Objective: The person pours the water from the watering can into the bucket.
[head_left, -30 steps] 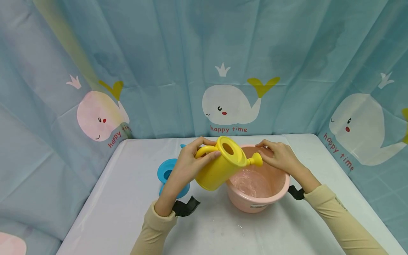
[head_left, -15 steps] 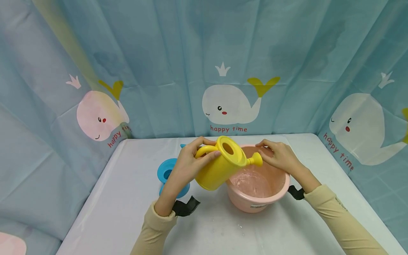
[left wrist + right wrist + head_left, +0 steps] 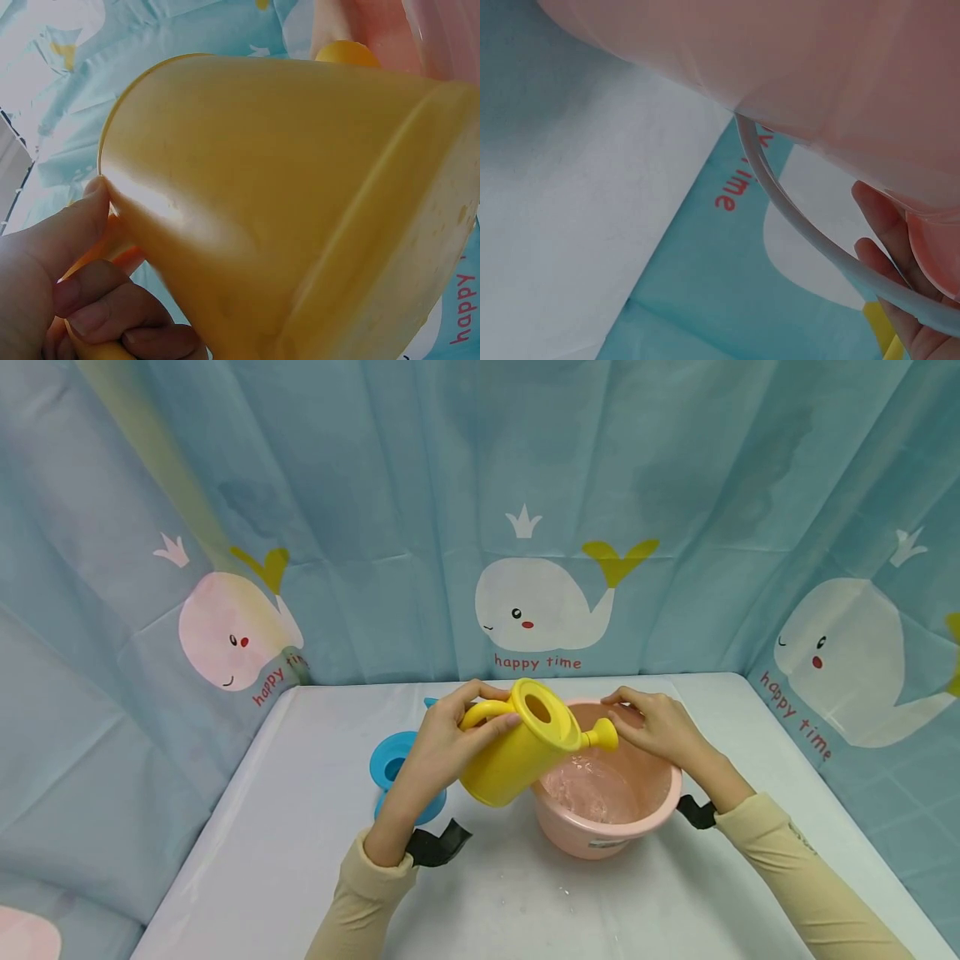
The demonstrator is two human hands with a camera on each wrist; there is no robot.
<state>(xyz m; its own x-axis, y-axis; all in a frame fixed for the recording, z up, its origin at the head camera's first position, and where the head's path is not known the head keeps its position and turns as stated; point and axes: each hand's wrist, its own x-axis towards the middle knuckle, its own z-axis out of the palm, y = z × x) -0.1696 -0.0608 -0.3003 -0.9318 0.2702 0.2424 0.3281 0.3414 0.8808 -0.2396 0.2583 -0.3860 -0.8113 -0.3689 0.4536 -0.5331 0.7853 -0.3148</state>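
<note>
My left hand (image 3: 442,743) grips the handle of a yellow watering can (image 3: 506,768), its thumb along the can's top edge. The can is tilted right, its round spout head (image 3: 606,735) over the inside of a pink plastic bucket (image 3: 592,843). Rippled water (image 3: 592,789) covers the bucket's bottom. At the bucket's far right rim, my right hand (image 3: 660,727) holds on, thumb inside. From the right wrist view, fingers (image 3: 885,217) show beyond the bucket's wall, beside its pale carrying handle (image 3: 795,210). The left wrist view is mostly filled by the can's side.
Blue plastic pieces with round rims (image 3: 392,762) lie left of the can, partly hidden by the left forearm. Small water drops (image 3: 566,891) dot the white table (image 3: 300,860) in front. A blue whale-print curtain (image 3: 375,568) stands behind and along both sides.
The water's ripples in the bucket differ slightly. Both hands, the watering can and the bucket hold almost the same position.
</note>
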